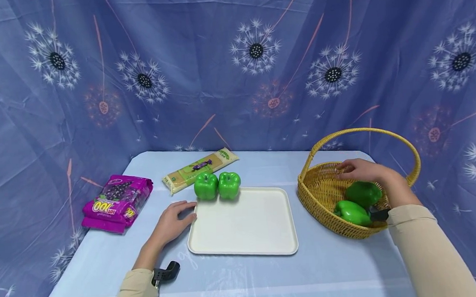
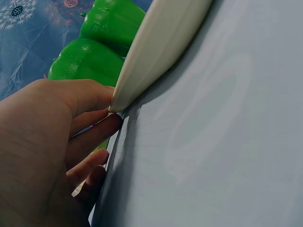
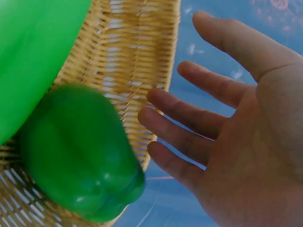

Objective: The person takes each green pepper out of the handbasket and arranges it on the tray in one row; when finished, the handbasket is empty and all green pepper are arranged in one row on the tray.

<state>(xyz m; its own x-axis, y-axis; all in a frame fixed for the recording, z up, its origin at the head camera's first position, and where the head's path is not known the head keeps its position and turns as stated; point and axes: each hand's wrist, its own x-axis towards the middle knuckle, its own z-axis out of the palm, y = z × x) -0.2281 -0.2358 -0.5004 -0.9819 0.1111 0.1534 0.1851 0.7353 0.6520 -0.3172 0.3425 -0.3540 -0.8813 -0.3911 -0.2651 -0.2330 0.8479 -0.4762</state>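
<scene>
My left hand [image 1: 172, 223] rests at the left edge of a white tray [image 1: 241, 220]. In the left wrist view its thumb and index fingertips touch the tray's rim, fingers loosely bent. Two green bell peppers [image 1: 206, 186] stand side by side at the tray's back left corner. My right hand [image 1: 362, 169] hovers over a wicker basket [image 1: 319, 207], fingers extended and apart, holding nothing. Inside the basket lie a bright green pepper [image 1: 352, 212] and a darker green pepper [image 1: 363, 193]. The right wrist view shows a gap between this hand and the dark pepper [image 3: 80, 151].
A purple snack bag [image 1: 117, 202] lies at the table's left edge. Behind the peppers is a long yellow packet [image 1: 200, 169]. The basket's tall handle [image 1: 356, 130] arches over its right side. A blue dandelion-print curtain [image 1: 201, 69] surrounds the table.
</scene>
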